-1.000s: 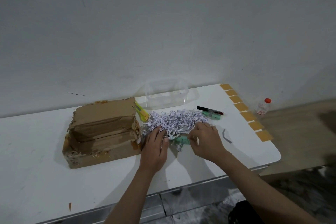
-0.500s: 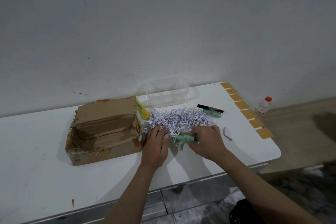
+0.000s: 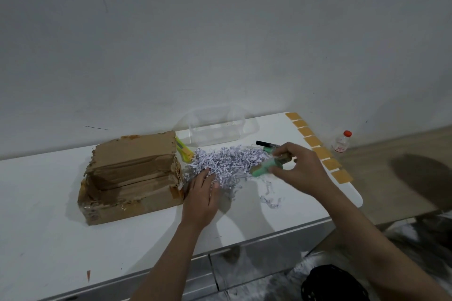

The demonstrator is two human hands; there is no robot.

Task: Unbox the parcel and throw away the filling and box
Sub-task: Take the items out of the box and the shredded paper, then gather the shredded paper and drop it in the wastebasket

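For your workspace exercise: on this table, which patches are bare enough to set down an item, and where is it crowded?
Free: the wide near strip of the table in front of the cardboard box, and the stretch left of the box. Crowded: the middle right, where shredded paper, both hands, the yellow cutter and the clear container bunch together.

**A white table against a bare wall**

A plain grey-white wall (image 3: 220,32) fills the upper view, marked by a few faint scuffs. Against it stands a white table (image 3: 49,227) with a rounded right corner and a row of orange squares (image 3: 318,151) along its right edge. To the right lies a wooden floor (image 3: 403,178), crossed by a dark shadow.
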